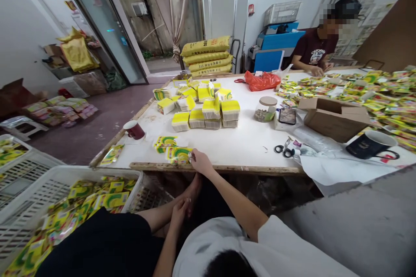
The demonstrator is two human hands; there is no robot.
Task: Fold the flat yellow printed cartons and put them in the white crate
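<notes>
My right hand (200,162) rests on the near wooden edge of the white table (247,143). Its fingers are curled and pinch the right end of a small stack of yellow-green packets (178,154). A second small pile of the same packets (165,143) lies just left of it. My left hand (179,212) is below the table, lying flat on my bare leg beside a foot, holding nothing. Bundled yellow-and-white packet stacks (208,114) stand further back on the table.
A dark red mug (134,130), a jar (266,109), a phone (287,116), scissors (283,150), a cardboard box (334,117) and a black mug (370,145) are on the table. White crates (39,190) of packets stand at left. Another person (316,49) sits at the far side.
</notes>
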